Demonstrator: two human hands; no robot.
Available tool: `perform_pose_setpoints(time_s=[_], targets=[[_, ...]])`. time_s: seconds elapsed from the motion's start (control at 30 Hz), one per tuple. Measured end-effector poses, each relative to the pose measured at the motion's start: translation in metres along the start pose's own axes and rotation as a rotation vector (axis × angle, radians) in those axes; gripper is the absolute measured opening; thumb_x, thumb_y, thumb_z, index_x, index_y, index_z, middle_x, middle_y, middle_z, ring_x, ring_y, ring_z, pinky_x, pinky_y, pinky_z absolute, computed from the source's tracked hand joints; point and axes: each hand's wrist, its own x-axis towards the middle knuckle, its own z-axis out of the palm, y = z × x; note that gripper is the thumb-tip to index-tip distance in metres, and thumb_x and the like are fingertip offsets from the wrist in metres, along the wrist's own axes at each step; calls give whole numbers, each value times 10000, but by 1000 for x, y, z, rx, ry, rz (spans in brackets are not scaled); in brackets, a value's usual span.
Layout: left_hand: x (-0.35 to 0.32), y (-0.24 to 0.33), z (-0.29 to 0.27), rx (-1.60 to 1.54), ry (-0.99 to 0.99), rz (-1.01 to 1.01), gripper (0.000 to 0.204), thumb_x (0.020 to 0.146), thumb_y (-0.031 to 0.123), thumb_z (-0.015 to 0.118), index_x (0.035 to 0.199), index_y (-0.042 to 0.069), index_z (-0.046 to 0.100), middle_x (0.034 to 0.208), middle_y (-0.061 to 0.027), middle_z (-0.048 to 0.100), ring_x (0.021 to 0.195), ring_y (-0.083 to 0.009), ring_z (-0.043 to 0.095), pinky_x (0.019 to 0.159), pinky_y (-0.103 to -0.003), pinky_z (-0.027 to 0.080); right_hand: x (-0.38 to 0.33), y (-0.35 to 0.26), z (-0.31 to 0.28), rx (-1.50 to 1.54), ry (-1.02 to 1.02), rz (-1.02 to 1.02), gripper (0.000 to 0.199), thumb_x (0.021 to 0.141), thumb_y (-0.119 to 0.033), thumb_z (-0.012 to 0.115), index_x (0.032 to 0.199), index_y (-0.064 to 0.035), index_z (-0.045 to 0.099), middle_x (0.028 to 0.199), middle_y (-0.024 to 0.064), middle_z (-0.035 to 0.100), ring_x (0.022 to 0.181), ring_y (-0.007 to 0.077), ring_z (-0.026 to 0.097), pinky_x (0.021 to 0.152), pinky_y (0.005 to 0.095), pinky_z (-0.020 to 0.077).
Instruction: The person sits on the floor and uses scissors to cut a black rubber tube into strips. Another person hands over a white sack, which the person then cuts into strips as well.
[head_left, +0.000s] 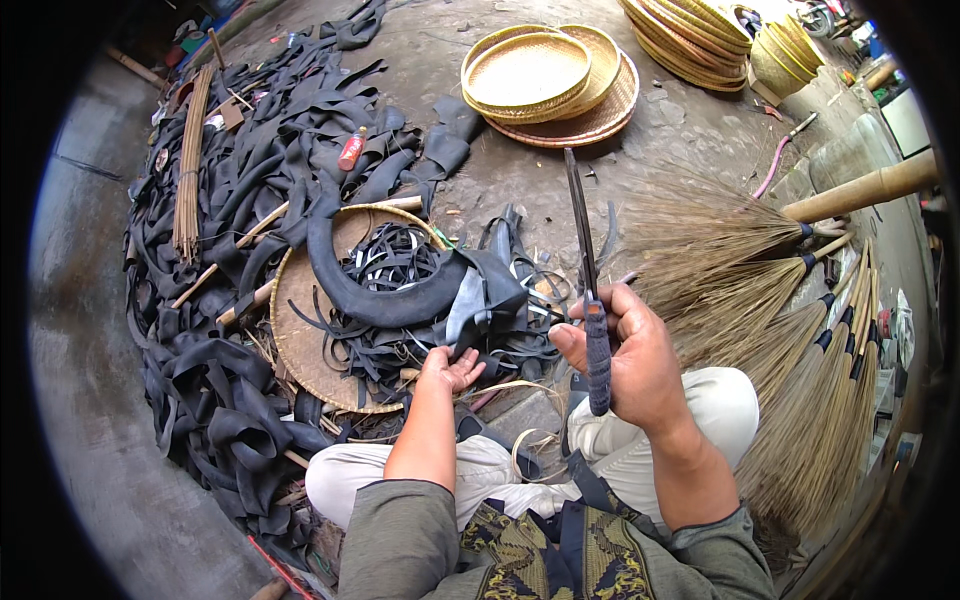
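Note:
My right hand (640, 365) is closed round the dark wrapped handle of a long, narrow-bladed knife (582, 225), with its blade pointing up and away from me. Palm up, my left hand (452, 370) has its fingers apart, just below the loose end of a black rubber inner tube (385, 305). Whether the fingertips touch the rubber I cannot tell. The tube curves across a round woven tray (300, 340), its cut end folded and showing a grey inner face. Thin black rubber strips (390, 255) lie in the tray and spill over its right side.
A heap of black rubber pieces (220, 400) covers the ground on the left, with a bundle of thin sticks (190, 170) on it. Several grass brooms (760, 350) lie to my right. Round woven trays (560, 120) and stacked baskets (690, 40) stand farther off.

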Motion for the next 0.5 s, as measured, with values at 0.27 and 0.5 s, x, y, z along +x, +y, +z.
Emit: perform_pose_setpoints(time_s=[0.27,0.5], targets=[[-87,-13,33,510,-157,619,472,864,7,460,1325,-3,563,1292,-122,645,1165,-292,640,991,-520,496,12,13,13,-48,45,-182,545,796,-335,892,1074,34,603,869,110,725,750,140,670,694,301,539],[-233,7,50,1153,-414,960,495,868,40,450,1355,-9,526,1087,-124,659,919,-172,634,808,-308,527,21,25,22,27,-42,-238,474,836,-220,844,1182,-15,593,1042,96,746,916,156,710,846,291,536]])
